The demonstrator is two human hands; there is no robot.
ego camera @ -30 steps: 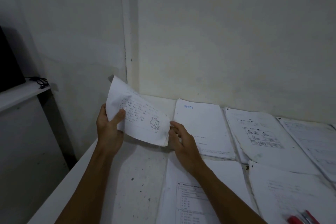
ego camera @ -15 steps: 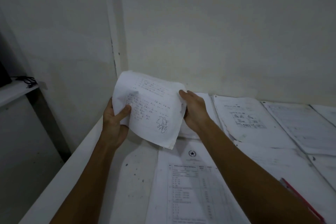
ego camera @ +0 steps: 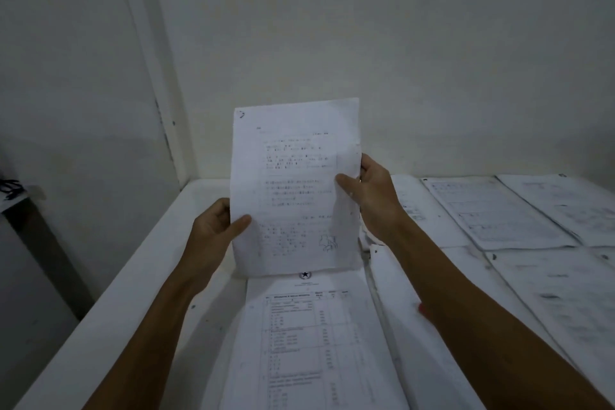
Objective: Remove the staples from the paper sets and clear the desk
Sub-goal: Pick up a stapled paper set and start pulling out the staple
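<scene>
I hold a printed paper set upright above the white desk, its text facing me. My left hand pinches its lower left edge, thumb on the front. My right hand grips the right edge at mid height, thumb across the page. A dark mark sits at the sheet's top left corner; whether it is a staple is unclear. Under the held set lies another paper set with a star emblem and a table.
More paper sets cover the desk to the right and far right. Something red peeks out beside my right forearm. The wall corner is close behind the desk; a dark shelf stands at the left.
The paper set has come up from a curled, tilted hold to upright and flat. My right hand shifted from its top corner to its right edge. The view turned right.
</scene>
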